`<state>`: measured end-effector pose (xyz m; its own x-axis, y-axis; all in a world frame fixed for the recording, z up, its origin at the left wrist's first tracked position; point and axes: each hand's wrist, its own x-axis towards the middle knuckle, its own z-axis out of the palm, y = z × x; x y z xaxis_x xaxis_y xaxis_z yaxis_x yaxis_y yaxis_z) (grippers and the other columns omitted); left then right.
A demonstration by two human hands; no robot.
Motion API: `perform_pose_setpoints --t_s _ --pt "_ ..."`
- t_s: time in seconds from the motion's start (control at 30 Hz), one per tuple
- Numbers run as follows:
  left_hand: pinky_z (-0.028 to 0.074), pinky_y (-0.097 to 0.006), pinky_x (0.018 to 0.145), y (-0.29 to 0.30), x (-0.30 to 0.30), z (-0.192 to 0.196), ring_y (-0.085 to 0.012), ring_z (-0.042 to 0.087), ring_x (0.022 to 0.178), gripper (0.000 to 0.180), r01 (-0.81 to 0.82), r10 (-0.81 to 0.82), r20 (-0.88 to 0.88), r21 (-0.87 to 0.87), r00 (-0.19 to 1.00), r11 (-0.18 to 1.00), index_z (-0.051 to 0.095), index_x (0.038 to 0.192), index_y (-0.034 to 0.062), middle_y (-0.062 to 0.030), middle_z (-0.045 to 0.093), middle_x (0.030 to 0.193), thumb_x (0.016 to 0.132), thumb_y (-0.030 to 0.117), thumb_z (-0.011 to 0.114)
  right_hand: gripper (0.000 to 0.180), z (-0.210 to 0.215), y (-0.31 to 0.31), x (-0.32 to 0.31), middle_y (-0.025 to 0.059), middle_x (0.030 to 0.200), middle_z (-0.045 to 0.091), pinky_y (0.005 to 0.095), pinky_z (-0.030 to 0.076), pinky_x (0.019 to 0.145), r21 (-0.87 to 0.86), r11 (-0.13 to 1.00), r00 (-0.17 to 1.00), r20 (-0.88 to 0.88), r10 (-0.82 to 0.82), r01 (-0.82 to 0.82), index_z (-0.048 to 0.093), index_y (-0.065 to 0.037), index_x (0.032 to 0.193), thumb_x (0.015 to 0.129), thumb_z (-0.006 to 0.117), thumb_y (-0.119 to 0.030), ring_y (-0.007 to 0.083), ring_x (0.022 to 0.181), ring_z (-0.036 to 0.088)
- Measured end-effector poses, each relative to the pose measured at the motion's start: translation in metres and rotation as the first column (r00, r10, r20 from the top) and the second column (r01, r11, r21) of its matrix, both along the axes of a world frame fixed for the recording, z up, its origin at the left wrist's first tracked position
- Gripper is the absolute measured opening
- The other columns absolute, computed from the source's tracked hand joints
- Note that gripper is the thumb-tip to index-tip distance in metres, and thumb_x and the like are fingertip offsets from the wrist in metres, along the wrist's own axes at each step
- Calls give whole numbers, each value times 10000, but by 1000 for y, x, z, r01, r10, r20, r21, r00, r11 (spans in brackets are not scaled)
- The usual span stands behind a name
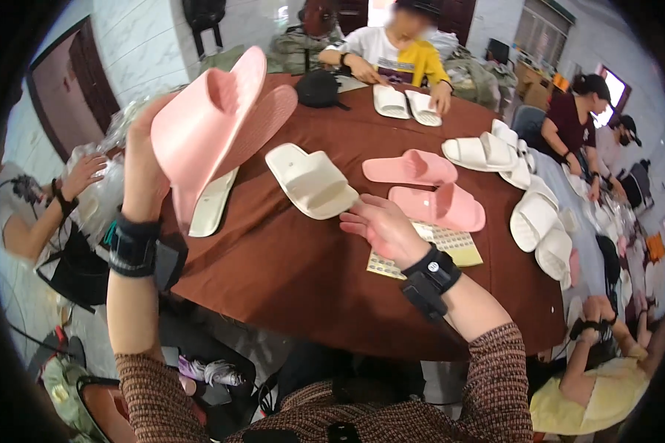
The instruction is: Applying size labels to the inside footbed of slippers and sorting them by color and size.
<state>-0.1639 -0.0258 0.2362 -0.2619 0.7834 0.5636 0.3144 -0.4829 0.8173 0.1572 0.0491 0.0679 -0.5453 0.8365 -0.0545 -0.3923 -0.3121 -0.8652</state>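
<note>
Cloth of a deep brown covers the big round table [288, 280], and everything else sits on it or hangs above it. Largest thing in hand is the pink slide sandal [207, 122], raised off the table with its sole tilted up; the left hand [142, 159] is closed round its heel end from behind, so the toe and strap stand well above the grip. Just under that grip a cream insole-shaped piece [213, 201] lies flat. The right hand [380, 227] hovers with palm up and fingers spread, gripping nothing, fingertips nearly touching the cream slide sandal [310, 179] that lies just beyond them. Beyond that hand and to its right lie two more pink sandals [428, 188], and under its wrist a sheet of small yellow stickers [451, 247]. To handle the raised sandal well, I'd judge it wants a firm hold low on the heel, so the soft sole does not flop. No box or tray shows near the hands; clear plastic bags [107, 184] lie beside the left wrist, contents too blurred to tell
</note>
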Motion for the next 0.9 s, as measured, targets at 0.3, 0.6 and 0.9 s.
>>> perform_pose_setpoints --t_s 0.3,0.6,0.9 --pt "521 -285 735 -34 75 -56 -129 658 810 233 -67 6 -526 -98 851 993 681 1033 -25 -106 717 846 819 -43 592 343 35 -26 23 111 1210 564 414 529 854 -119 991 998 -11 -54 52 518 -35 1251 997 554 -264 237 1077 589" --pt "534 -378 755 -42 131 -88 -389 681 862 286 8 -87 -558 -142 826 990 668 1018 -34 -237 682 913 784 -84 511 421 47 -49 62 104 1163 536 362 547 730 -12 996 995 49 -93 93 497 -52 1210 980 557 -401 207 1000 597" --pt "531 -405 697 -31 155 -109 -391 671 786 316 142 -274 -606 -258 746 956 632 1172 12 -254 668 869 864 69 587 554 30 -52 75 153 1317 547 359 478 976 187 970 977 114 -180 157 349 39 1446 946 572 -51 224 1166 573"
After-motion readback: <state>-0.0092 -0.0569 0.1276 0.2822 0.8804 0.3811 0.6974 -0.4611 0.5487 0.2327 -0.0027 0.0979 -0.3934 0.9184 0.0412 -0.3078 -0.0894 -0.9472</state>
